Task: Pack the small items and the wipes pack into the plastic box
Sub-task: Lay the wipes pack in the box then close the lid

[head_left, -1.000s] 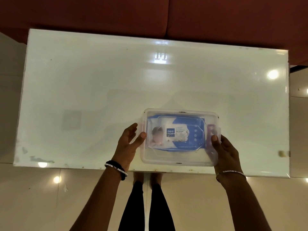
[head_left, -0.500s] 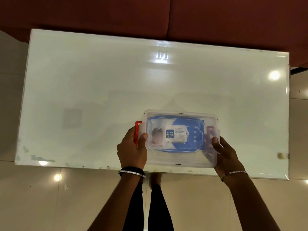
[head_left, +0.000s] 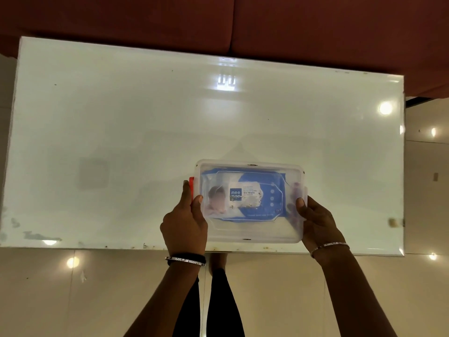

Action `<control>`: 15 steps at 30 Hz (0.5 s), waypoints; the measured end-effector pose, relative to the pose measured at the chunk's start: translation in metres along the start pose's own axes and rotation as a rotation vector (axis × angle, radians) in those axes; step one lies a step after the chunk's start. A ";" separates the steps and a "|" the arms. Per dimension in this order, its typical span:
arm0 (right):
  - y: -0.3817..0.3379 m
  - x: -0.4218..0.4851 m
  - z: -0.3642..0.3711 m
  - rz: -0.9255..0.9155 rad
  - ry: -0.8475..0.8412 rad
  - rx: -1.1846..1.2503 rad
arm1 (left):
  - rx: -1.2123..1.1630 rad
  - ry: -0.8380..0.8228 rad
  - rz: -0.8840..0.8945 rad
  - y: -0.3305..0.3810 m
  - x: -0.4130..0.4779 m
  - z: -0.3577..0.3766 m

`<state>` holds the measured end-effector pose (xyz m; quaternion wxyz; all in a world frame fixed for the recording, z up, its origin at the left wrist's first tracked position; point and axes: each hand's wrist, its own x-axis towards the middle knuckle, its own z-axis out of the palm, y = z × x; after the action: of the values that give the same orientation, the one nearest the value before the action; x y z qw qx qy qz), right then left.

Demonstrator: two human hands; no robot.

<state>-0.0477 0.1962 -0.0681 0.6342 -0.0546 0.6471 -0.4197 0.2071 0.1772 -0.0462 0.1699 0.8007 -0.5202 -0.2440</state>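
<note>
A clear plastic box (head_left: 250,229) with its lid on sits near the table's front edge. Through the lid I see the blue wipes pack (head_left: 245,197) lying flat inside. My left hand (head_left: 184,220) grips the box's left end, thumb on the lid and fingers curled round the red clip (head_left: 191,184). My right hand (head_left: 318,220) holds the right end, thumb pressed on the lid over the right clip, which shows only faintly through the plastic. Small items under the pack are hidden.
The white glossy table (head_left: 145,132) reflects ceiling lights. A dark red sofa (head_left: 243,20) runs along its far side. My legs (head_left: 213,300) stand on the tiled floor just before the front edge.
My left hand closed round the left end and the red clip came up against the box side. The right hand stayed on the right end.
</note>
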 end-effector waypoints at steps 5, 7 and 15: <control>-0.002 -0.003 0.002 -0.138 0.127 -0.169 | -0.029 -0.024 0.023 -0.003 0.001 -0.003; 0.004 -0.006 0.016 -0.271 0.329 -0.508 | -0.043 -0.034 0.023 -0.004 0.002 -0.004; 0.021 -0.018 0.060 -0.486 0.768 -0.802 | -0.063 -0.049 0.028 -0.005 0.002 -0.004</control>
<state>0.0174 0.1928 -0.0576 0.1710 -0.2803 0.9064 -0.2656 0.2135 0.1774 -0.0459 0.1856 0.7815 -0.5273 -0.2772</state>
